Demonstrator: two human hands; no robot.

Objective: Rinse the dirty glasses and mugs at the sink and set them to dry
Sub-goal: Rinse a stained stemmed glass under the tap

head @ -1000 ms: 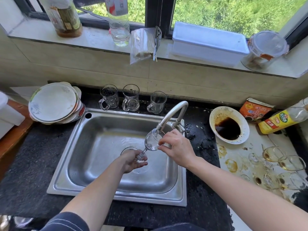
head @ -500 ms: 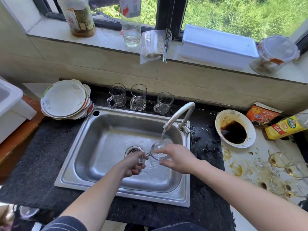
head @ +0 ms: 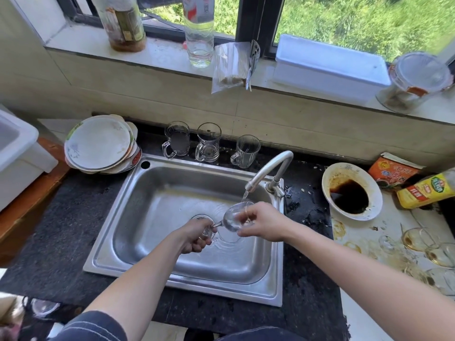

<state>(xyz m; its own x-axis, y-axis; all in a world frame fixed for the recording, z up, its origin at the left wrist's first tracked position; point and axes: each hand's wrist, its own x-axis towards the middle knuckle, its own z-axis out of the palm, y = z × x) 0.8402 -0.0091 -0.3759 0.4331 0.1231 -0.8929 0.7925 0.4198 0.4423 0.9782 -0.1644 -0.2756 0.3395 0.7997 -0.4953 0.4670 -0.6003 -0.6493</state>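
Note:
A clear stemmed wine glass (head: 234,216) lies tilted over the steel sink (head: 152,193), its bowl under the thin stream from the tap (head: 268,168). My left hand (head: 197,236) grips the glass by its foot and stem. My right hand (head: 264,223) holds the bowl, with its fingers on the rim. Three glass mugs (head: 209,146) stand in a row on the counter behind the sink. Several stained wine glasses (head: 423,244) lie on the white board at the right.
A stack of plates (head: 99,143) sits left of the mugs. At the right stand a bowl of dark sauce (head: 352,191), an orange packet (head: 394,171) and a yellow-labelled bottle (head: 426,191). Bottles, a bag and a white box (head: 330,67) line the windowsill.
The wine glass has come down from right under the spout to lower in the basin. Both hands kept their hold, and the view has shifted a little.

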